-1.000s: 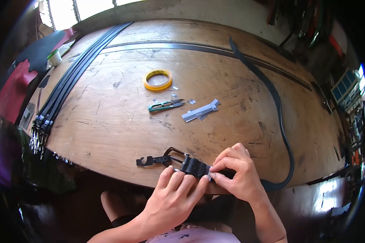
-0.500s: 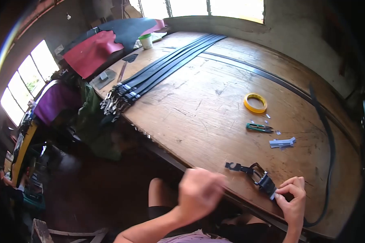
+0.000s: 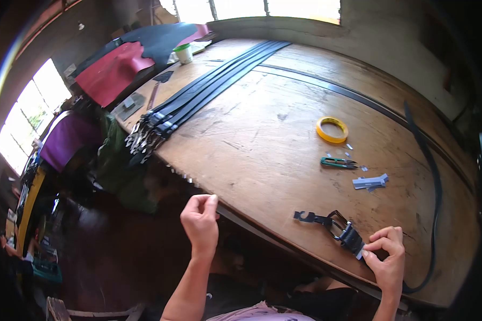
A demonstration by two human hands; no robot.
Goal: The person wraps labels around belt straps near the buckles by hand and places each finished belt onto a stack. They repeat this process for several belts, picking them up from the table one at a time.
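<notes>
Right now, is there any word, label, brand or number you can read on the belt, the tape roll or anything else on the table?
None can be read.
Belt pinched by the right hand: no print shows.
Yellow tape roll: plain.
Green snips: no mark legible.
Grey strips: blank from here.
White cup: too small to tell.

Black belt [image 3: 353, 239] – yellow tape roll [image 3: 331, 130], green snips [image 3: 337, 162] (red leather [image 3: 110, 72] behind).

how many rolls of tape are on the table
1: the yellow tape roll lies flat on the wooden table, just beyond the green snips. None other shows.
</notes>
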